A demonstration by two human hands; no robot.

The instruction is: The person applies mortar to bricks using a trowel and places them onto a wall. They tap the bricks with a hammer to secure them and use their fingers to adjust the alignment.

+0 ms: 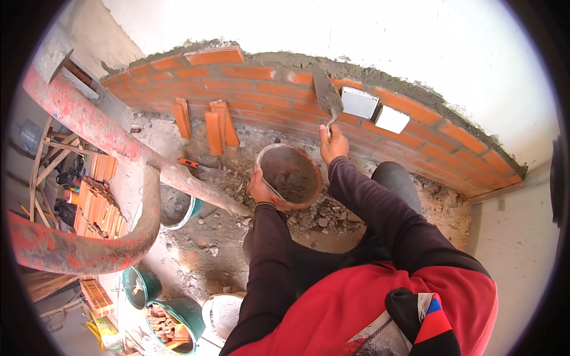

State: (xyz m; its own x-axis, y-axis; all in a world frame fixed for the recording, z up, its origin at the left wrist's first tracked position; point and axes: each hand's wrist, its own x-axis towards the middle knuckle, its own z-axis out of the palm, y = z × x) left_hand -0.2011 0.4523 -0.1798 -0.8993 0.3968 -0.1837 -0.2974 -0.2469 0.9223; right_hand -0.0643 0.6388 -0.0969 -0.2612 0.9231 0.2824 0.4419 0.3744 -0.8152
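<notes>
White plaster (386,29) forms the upper background, meeting a brick wall (261,89) whose courses curve along the fisheye rim. From my remote station, I assess progress as follows. Done: orange courses are laid up to the plaster, and a grey mortar seam (279,59) follows their top edge. Left, in my judgement: the seam is ragged and not yet dressed flat, and the bowl (291,205) contains unused mortar (291,185).

Grip status, right hand (334,144): fingers wrapped around the handle of the trowel (325,89). The blade points up the wall, its tip overlapping the seam in my view; I cannot confirm contact. Grip status, left hand (259,187): clasped on the left side of the bowl, which is located between the forearms and the wall. I cannot tell whether the floor carries its weight.

Materials and shapes: the trowel blade is a tapered plate, coated grey. The bowl is round, its inner wall smeared with lumpy paste. Beside the blade, a white rectangular box (358,102) and a squarer box (392,119) present smooth faces at the upper courses. Flat loose bricks (215,133) stand on end near the wall's base; coarse, angular rubble (323,219) covers the floor beside the bowl.
</notes>
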